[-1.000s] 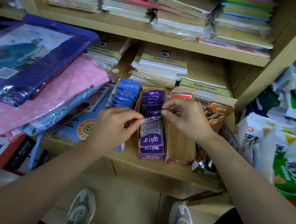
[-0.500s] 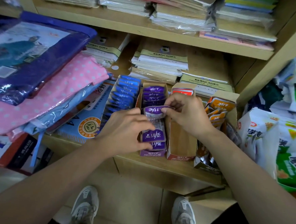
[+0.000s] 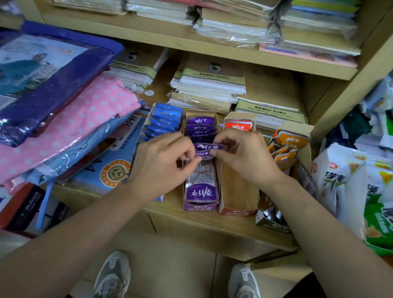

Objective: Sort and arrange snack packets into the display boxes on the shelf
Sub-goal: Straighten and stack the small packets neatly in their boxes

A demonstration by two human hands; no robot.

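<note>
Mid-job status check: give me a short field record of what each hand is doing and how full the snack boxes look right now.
left hand: pinches purple packets
right hand: pinches the same packets from the other side
purple box: packets upright at back, flat packet lying at front
blue packets: upright row, left of purple box
red box: one red packet at back, rest bare
orange packets: rightmost box, leaning

A shop: wooden shelf (image 3: 196,46) stacked with wrapped notebooks (image 3: 208,85), snack display boxes (image 3: 199,206).

purple packet (image 3: 204,153) tipped upright, pushed back
</note>
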